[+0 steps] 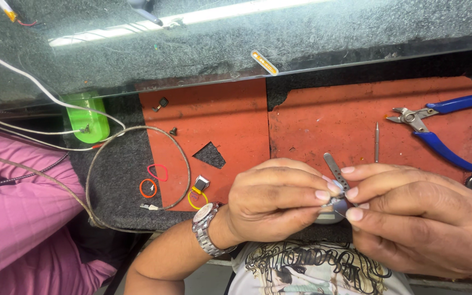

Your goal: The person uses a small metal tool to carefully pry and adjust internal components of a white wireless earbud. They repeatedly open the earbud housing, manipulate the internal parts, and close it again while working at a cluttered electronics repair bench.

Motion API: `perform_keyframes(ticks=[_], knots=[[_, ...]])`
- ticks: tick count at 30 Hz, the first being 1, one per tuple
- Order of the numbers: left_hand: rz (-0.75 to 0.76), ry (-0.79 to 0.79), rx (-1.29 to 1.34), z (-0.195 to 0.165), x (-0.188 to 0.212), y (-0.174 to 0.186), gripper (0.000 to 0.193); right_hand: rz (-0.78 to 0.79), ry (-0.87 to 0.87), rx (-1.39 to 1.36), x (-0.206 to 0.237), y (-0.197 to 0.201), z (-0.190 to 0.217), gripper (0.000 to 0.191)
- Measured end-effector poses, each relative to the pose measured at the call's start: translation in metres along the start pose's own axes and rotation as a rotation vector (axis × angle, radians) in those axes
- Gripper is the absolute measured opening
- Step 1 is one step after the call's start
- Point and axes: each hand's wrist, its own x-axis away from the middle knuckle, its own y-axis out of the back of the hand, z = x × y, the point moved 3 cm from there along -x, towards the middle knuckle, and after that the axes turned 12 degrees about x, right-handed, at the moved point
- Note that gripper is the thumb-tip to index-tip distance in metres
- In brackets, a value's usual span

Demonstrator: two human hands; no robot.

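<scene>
Both hands meet at five o'clock, the left hand and right hand pinched shut on a small metal part, mostly hidden by fingertips. A flat metal strip rises from it over the red mat; blue-handled pliers lie at two o'clock.

My left hand and my right hand are both bare, with short, trimmed nails and no rings. On my left wrist I wear a silver metal wristwatch with a linked band and a pale dial. My forearms are uncovered, and my light T-shirt has a dark, swirly printed graphic.
</scene>
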Motion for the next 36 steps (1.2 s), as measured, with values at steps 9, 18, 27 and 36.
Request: perform_keyframes(ticks=[9,18,27,36], knots=[[0.039,-0.006,0.013,-0.001,-0.002,-0.002,0.029,0.034,-0.021,-0.082,-0.003,0.0,-0.001,0.029],[0.016,-0.01,0.01,0.0,-0.001,-0.003,0.028,0.127,-0.087,-0.229,-0.007,0.001,-0.008,0.023],[0.065,-0.009,-0.005,0.001,-0.001,-0.001,0.034,0.149,-0.179,-0.299,-0.009,0.001,-0.009,0.021],[0.033,-0.041,-0.034,-0.001,-0.002,-0.003,0.033,0.133,-0.054,-0.132,-0.008,-0.002,-0.001,0.027]])
